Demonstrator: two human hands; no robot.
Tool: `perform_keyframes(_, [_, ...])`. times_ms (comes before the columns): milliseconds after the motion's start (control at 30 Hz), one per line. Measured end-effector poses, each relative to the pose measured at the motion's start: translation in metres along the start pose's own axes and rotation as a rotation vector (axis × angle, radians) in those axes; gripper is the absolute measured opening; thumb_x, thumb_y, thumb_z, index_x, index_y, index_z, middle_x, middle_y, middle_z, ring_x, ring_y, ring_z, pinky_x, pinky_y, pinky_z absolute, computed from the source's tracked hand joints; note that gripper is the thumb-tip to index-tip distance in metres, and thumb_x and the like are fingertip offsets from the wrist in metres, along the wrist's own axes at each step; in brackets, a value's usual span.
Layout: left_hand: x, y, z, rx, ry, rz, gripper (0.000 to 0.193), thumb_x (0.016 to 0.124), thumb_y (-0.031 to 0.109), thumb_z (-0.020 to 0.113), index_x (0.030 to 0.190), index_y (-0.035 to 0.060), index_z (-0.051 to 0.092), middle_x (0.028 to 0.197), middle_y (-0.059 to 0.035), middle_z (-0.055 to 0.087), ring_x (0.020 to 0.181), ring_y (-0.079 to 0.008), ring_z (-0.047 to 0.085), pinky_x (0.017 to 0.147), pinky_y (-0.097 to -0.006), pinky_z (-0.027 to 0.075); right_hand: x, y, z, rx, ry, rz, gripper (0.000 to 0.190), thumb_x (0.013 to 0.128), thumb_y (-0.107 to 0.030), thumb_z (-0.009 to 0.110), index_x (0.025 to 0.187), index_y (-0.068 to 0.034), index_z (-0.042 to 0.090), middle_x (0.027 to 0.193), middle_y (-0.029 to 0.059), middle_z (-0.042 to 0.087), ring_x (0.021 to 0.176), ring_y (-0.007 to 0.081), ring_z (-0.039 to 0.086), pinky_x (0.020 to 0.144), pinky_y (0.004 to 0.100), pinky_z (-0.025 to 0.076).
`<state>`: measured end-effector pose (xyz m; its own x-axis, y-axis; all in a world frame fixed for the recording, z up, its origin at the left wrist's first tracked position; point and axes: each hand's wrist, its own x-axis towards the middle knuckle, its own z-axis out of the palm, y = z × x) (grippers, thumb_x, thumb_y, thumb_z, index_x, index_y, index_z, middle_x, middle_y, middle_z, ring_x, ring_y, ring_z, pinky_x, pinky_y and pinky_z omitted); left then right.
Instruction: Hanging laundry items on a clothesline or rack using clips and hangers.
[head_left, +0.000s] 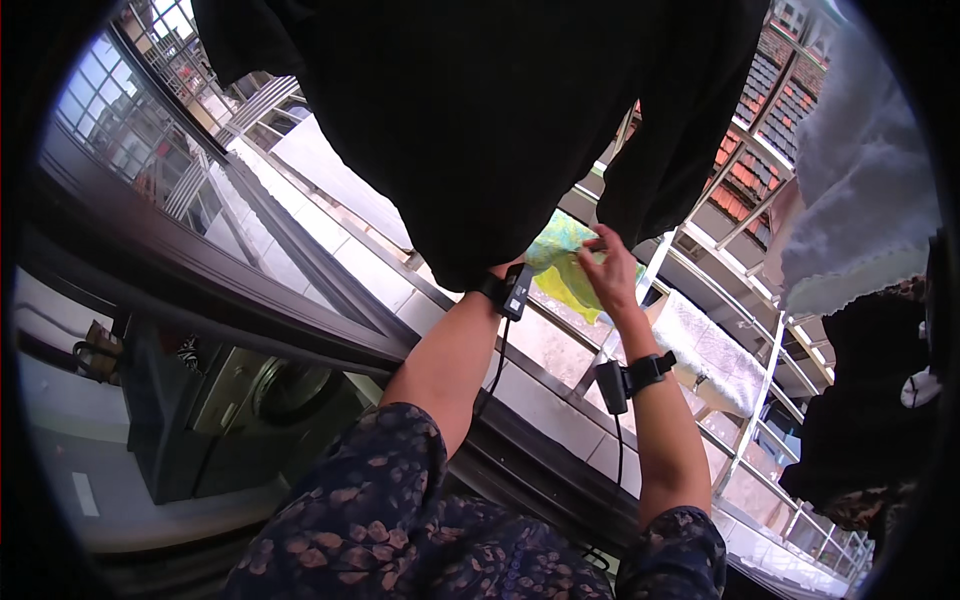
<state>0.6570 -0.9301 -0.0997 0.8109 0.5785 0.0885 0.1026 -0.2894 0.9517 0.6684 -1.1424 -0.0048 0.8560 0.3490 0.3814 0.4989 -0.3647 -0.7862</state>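
Note:
A large black garment (480, 135) hangs in front of me and fills the upper middle of the head view. A sleeve-like part (660, 165) hangs down on its right side. My left hand (508, 269) is mostly hidden by the garment's lower edge, so its grip cannot be seen. My right hand (613, 274) is raised just below the sleeve-like part, its fingers bent and apart, with nothing visible between them. Behind the hands hangs a yellow-green and blue patterned cloth (566, 259). Both wrists wear black straps with small cabled devices.
A dark window frame (225, 262) runs across the left, with a front-loading washing machine (262, 405) inside. Outside, metal railing bars (750, 420) carry a pale towel (701, 349). A grey-white cloth (855, 172) and dark clothing (855, 405) hang at right. A tiled ledge (540, 397) lies below.

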Motion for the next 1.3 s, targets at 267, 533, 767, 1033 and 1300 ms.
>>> perform_keyframes(267, [-0.016, 0.009, 0.013, 0.005, -0.056, -0.117, 0.037, 0.086, 0.034, 0.061, 0.105, 0.0021, 0.061, 0.101, -0.0131, 0.065, 0.084, -0.0241, 0.064, 0.077, -0.0371, 0.051, -0.018, 0.015, -0.022, 0.157, 0.013, 0.187, 0.025, 0.084, 0.008, 0.045, 0.1, -0.001, 0.063, 0.084, 0.0063, 0.067, 0.078, 0.0139, 0.064, 0.073, 0.0267, 0.051])
perform_keyframes(533, [-0.029, 0.047, 0.044, -0.382, -0.472, -0.773, 0.033, 0.09, 0.035, 0.059, 0.106, 0.0059, 0.062, 0.099, -0.0096, 0.066, 0.085, -0.0228, 0.065, 0.076, -0.0388, 0.053, -0.032, 0.054, 0.001, 0.945, 0.264, 0.841, 0.021, 0.091, -0.007, 0.049, 0.111, -0.001, 0.054, 0.099, 0.014, 0.063, 0.087, 0.0218, 0.064, 0.078, 0.0318, 0.056])
perform_keyframes(767, [-0.061, 0.113, 0.031, -0.485, -0.71, -0.711, 0.028, 0.087, 0.03, 0.067, 0.106, 0.01, 0.061, 0.101, -0.0059, 0.065, 0.087, -0.0184, 0.066, 0.074, -0.035, 0.055, -0.031, 0.016, -0.014, 1.115, 0.009, 0.373, 0.046, 0.083, -0.005, 0.068, 0.122, -0.002, 0.044, 0.108, 0.0105, 0.059, 0.099, 0.0175, 0.06, 0.09, 0.0271, 0.048])
perform_keyframes(1033, [-0.085, 0.17, 0.039, -0.606, -0.766, -0.549, 0.032, 0.09, 0.033, 0.062, 0.103, 0.004, 0.06, 0.094, -0.0072, 0.065, 0.085, -0.0184, 0.067, 0.073, -0.034, 0.054, -0.028, -0.041, -0.094, 0.38, -0.047, 0.122, 0.042, 0.087, -0.011, 0.065, 0.125, -0.003, 0.049, 0.105, 0.0066, 0.062, 0.098, 0.0134, 0.06, 0.087, 0.0271, 0.047])
perform_keyframes(1300, [-0.097, 0.199, 0.045, -0.6, -0.664, -0.425, 0.028, 0.094, 0.027, 0.052, 0.102, 0.0013, 0.058, 0.09, -0.0084, 0.067, 0.077, -0.0193, 0.068, 0.065, -0.0329, 0.054, -0.038, -0.029, -0.139, 0.792, 0.446, 0.148, 0.028, 0.093, -0.02, 0.059, 0.113, -0.001, 0.058, 0.102, 0.0071, 0.064, 0.093, 0.0112, 0.06, 0.088, 0.0242, 0.046])
